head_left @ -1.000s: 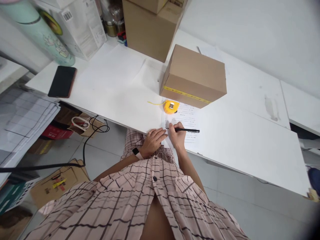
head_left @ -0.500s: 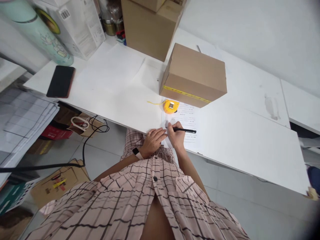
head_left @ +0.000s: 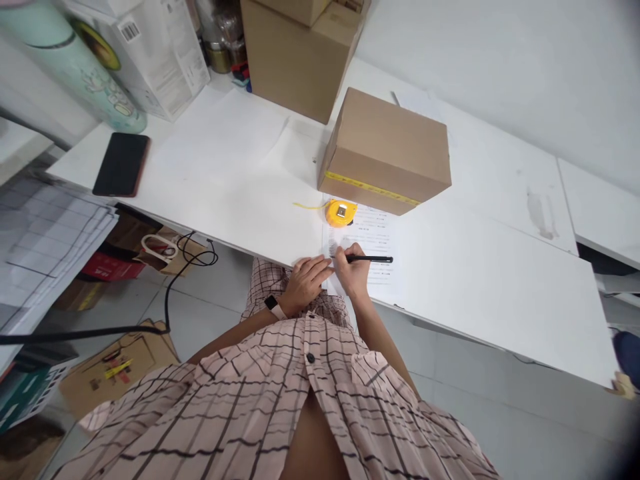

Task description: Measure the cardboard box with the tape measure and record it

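My right hand (head_left: 353, 272) is closed around a black pen (head_left: 373, 258), its tip end over a printed sheet of paper (head_left: 385, 283) at the table's front edge. My left hand (head_left: 311, 279) lies flat with fingers stretched out at the sheet's left edge, holding nothing; a watch (head_left: 273, 304) is on that wrist. Just beyond the hands, a yellow tape measure (head_left: 341, 213) rests on the paper, a short length of its blade out to the left. Behind it sits a closed cardboard box (head_left: 387, 147) with a yellow strip along its lower front side, covering the sheet's far part.
The white table (head_left: 480, 280) runs left to right. On it are a phone (head_left: 121, 164), a mint-green bottle (head_left: 95, 80), a white box (head_left: 160, 60) and larger cardboard boxes (head_left: 295, 60) at the back. A black cable (head_left: 168, 293) hangs at the left below the edge.
Almost nothing differs. The view has shifted very slightly; both hands, the pen, tape measure and box keep their places.
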